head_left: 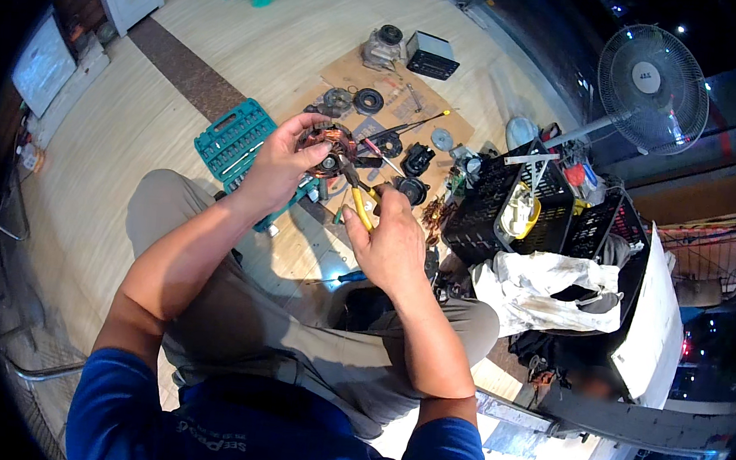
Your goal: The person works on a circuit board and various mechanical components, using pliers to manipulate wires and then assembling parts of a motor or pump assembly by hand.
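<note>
"What's on the head view?"

"Watching from my distant seat: a copper-wound ring [341, 138] in the left hand [280, 164], held up over the left part of the cardboard sheet [342, 72] on the floor [198, 31]!"

"And how does that hand hold it?"

"Curled in a pinch: thumb across the ring's face, fingers around its left and far rim. The fingertips behind, I can't see."

"The right hand [391, 239]?"

"Wrapped around yellow-handled pliers [358, 208], thumb along one handle. And here's the relation: the ring lies forward and left of this hand, the pliers' long axis slanting forward and slightly left, straight at it. Left hand's nearer, right on it; the right gets there only through the tool."

"Are the jaws biting?"

"They overlap the ring's near right side from where I watch. Pinching copper? I cannot tell."

"What's around them?"

"Teal socket case [235, 137] lying open by the sheet's left edge. Dark round part [367, 100] toward the far edge, silver housing [382, 55] at that edge. Blue-handled screwdriver [351, 276] on the floor, off the sheet's near side!"
</note>
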Demonstrator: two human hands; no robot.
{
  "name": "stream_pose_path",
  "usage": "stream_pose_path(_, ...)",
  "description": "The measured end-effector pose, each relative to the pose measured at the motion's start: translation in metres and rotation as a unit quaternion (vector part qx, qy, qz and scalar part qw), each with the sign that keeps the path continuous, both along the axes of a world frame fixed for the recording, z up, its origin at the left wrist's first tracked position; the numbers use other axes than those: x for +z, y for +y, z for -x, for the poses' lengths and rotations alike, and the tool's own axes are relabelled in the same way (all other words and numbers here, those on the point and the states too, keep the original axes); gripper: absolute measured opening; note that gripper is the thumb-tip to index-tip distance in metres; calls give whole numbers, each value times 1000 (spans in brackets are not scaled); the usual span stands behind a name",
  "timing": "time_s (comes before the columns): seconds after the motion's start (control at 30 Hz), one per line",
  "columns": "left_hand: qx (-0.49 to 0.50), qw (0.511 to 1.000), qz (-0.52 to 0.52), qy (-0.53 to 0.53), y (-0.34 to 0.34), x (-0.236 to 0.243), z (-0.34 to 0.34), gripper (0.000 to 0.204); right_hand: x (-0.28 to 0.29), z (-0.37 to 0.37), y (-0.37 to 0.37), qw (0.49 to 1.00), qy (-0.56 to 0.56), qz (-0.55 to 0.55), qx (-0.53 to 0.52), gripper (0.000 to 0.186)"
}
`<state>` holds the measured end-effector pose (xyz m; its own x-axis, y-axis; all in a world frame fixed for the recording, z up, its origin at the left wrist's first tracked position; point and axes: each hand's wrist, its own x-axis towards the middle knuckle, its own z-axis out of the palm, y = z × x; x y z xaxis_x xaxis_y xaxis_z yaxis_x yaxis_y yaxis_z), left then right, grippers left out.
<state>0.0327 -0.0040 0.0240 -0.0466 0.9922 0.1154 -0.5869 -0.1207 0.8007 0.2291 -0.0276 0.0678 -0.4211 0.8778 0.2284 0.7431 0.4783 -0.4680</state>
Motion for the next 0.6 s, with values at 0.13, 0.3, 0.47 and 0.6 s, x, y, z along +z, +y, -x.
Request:
stream_pose_path(0.13, 28, 998, -11, 48, 1, -3, 0, 43, -1, -3, -1, 1000, -19, 12, -2, 51)
stream_pose_path(0.3, 24, 998, -18, 58, 0, -4, -2, 44, -3, -3, 1, 1000, -7, 10, -17, 51)
stream_pose_path(0.47, 32, 995, 7, 95, -4, 1, -5, 51, -4, -4, 3, 1000, 4, 17, -20, 51)
stream_pose_path(0.6, 31, 994, 9, 102, -5, 2, -5, 51, -3, -4, 2, 999, -2, 36, -32, 51)
